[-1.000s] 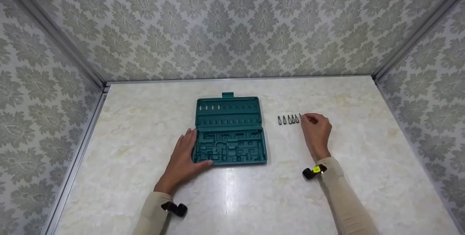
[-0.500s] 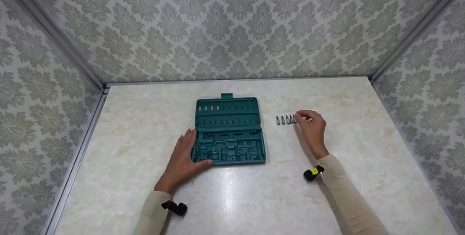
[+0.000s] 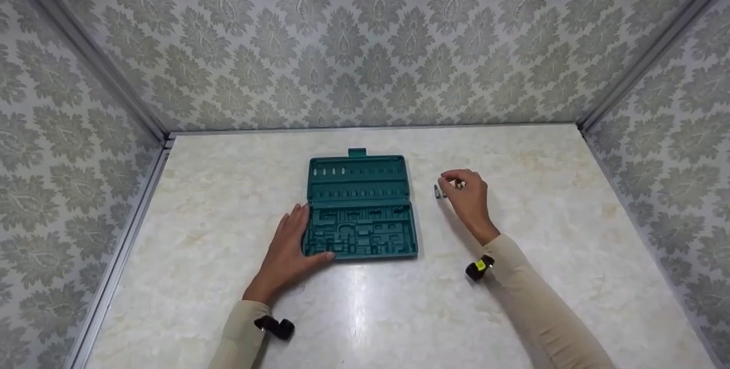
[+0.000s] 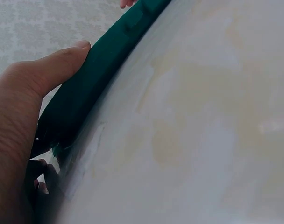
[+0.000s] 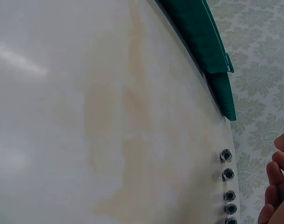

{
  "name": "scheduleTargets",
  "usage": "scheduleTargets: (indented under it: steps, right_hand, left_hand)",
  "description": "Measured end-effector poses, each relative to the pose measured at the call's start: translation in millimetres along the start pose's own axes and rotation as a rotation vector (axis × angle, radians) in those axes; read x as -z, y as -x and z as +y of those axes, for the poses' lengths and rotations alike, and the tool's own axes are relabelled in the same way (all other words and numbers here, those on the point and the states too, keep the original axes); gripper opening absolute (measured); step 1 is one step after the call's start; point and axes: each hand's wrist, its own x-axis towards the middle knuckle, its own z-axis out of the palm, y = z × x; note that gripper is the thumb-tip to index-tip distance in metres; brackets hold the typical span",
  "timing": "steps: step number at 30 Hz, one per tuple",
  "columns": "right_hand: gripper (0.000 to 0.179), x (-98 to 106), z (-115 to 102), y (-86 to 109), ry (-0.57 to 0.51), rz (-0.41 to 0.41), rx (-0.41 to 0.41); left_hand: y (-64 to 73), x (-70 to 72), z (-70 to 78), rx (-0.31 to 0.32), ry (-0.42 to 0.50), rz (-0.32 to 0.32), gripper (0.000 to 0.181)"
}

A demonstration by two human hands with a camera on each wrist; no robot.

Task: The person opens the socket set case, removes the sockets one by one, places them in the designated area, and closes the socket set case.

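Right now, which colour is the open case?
The case is teal green, clearest in the head view.

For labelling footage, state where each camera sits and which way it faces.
Head: worn there, facing forward and down at case; left hand, right hand, sleeves show.
Left wrist: worn there, facing along case; both hands show, the right barely.
Right wrist: worn there, facing across table at case, bits; right hand shows.
Wrist views share case, table.
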Motion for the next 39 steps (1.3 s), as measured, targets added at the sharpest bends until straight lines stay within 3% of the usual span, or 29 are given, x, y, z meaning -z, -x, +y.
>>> scheduleTargets:
  steps: [8, 24, 39]
  right_hand:
    - [0.018, -22, -18, -4.4, 0.003, -0.071, 0.034]
    - [0.021, -67, -47, -16.0, 0.013, -0.265, 0.181]
    - [0.031, -101, -66, -22.8, 0.039, -0.405, 0.185]
  left_hand:
    - [0.6, 0.7, 0.3, 0.010, 0.001, -0.008, 0.131]
    - [-1.1, 0.6, -2.4, -0.026, -0.014, 0.013, 0.128]
    - [1.1, -0.3, 0.0, -0.027, -0.001, 0.012, 0.129]
